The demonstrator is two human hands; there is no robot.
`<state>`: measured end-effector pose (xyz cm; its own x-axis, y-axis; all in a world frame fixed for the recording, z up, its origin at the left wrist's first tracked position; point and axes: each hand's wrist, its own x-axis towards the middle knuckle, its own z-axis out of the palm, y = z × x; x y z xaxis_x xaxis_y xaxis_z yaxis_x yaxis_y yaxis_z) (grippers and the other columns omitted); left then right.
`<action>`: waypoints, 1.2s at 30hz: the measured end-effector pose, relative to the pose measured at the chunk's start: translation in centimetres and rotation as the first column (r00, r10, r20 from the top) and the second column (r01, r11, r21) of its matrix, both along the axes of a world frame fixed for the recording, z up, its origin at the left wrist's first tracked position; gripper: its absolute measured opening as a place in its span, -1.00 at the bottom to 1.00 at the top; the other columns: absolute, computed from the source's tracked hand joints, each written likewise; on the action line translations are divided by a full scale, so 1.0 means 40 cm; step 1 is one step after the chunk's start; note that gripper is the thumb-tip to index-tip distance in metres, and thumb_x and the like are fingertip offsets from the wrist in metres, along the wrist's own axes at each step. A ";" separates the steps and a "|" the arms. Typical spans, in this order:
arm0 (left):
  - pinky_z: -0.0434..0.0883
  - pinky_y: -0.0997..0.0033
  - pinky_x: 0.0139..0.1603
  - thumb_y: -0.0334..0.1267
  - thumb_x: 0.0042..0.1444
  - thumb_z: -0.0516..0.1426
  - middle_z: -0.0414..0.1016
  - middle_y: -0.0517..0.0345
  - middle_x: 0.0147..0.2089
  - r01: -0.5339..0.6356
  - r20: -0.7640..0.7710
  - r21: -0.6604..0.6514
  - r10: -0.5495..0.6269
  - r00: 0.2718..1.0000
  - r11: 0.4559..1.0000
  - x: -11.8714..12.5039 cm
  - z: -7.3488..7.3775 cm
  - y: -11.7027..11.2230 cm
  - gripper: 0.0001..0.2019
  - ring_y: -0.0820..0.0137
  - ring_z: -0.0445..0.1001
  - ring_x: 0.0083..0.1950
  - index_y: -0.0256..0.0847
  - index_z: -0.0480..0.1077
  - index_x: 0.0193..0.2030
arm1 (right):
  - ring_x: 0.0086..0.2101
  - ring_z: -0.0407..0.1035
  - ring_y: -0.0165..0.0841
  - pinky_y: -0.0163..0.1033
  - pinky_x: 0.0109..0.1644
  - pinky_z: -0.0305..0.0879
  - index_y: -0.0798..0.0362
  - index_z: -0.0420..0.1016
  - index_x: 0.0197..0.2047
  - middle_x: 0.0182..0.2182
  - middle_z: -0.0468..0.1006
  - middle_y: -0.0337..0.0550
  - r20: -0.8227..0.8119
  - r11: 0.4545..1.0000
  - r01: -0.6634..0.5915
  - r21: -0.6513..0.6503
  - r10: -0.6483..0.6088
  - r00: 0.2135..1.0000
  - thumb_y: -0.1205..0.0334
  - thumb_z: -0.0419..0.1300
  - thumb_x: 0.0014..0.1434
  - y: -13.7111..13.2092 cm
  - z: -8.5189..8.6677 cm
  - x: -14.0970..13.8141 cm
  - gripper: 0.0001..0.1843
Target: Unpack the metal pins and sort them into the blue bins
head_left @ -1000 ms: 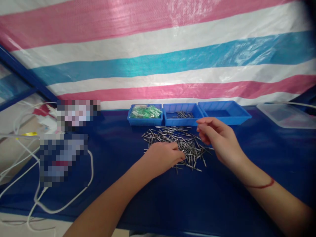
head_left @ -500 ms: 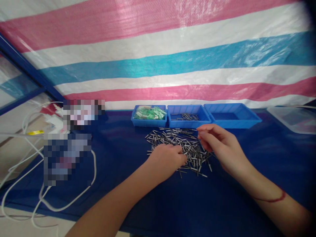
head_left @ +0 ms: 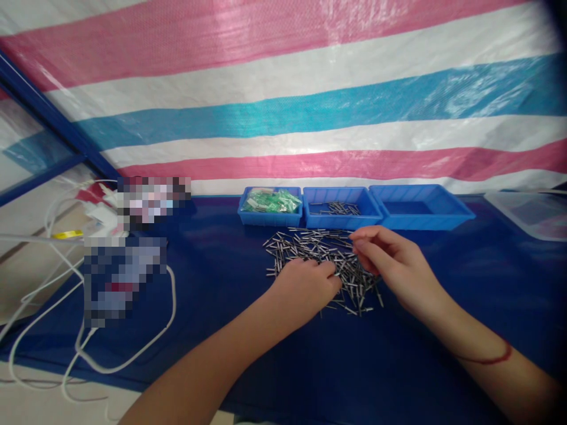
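Note:
A loose pile of thin metal blind rivets (head_left: 310,239), each with a thicker silver end, is spread on the dark blue table. My left hand (head_left: 308,289) rests over the front of this pile with its fingers curled in, and a small silver rivet end shows at its thumb and forefinger. To the right, my right hand (head_left: 390,257) hovers over the pile's edge, thumb and fingertips pinched together. Whatever lies in that pinch is hidden or too small to make out. Behind the pile, a middle blue bin (head_left: 343,222) contains several more rivets.
A left blue bin (head_left: 271,219) holds green-and-clear plastic packets. The right blue bin (head_left: 425,221) adjoins the middle one. A clear plastic lid or tray (head_left: 527,215) lies far right. White cables (head_left: 172,295) and blurred items occupy the left. Striped sheeting (head_left: 283,124) hangs behind.
My left hand has shifted slightly right over the pile, with a silver end now showing at its fingertips. The right hand stays pinched, almost in place. The view has moved a little.

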<state>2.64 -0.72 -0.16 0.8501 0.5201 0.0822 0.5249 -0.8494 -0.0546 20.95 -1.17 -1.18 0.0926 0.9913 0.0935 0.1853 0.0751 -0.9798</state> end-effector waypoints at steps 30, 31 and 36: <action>0.36 0.48 -0.23 -0.16 0.22 0.11 0.56 0.15 -0.24 -0.028 0.607 -0.590 0.466 0.644 0.807 0.009 0.007 0.020 -0.80 0.44 0.45 -0.32 -0.22 0.48 -0.18 | -0.31 0.45 -0.31 -0.23 -0.28 0.44 -0.07 0.55 -0.25 -0.30 0.57 -0.16 0.114 0.972 -0.111 0.207 0.089 0.990 0.12 0.29 0.11 -0.034 0.019 -0.024 -0.87; 0.35 0.48 -0.24 -0.14 0.23 0.10 0.56 0.16 -0.25 -0.027 0.605 -0.587 0.460 0.650 0.809 0.010 0.007 0.019 -0.79 0.45 0.45 -0.32 -0.22 0.48 -0.18 | -0.31 0.45 -0.30 -0.22 -0.29 0.44 -0.07 0.54 -0.26 -0.31 0.56 -0.15 0.115 0.971 -0.110 0.212 0.087 0.990 0.12 0.29 0.11 -0.035 0.017 -0.025 -0.88; 0.34 0.50 -0.25 -0.19 0.24 0.08 0.50 0.18 -0.30 -0.025 0.606 -0.537 0.406 0.684 0.843 0.010 0.002 0.016 -0.81 0.47 0.42 -0.32 -0.23 0.47 -0.20 | -0.24 0.44 -0.29 -0.22 -0.28 0.42 -0.11 0.56 -0.19 -0.26 0.55 -0.13 0.199 0.947 -0.164 0.274 0.111 0.974 0.18 0.24 0.17 -0.035 0.005 -0.018 -0.88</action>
<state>3.05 -0.08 -0.09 0.5084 0.8129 0.2843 0.4203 -0.5223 0.7419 20.22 -2.57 -0.99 -0.0875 0.9215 0.3784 0.3231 0.3856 -0.8643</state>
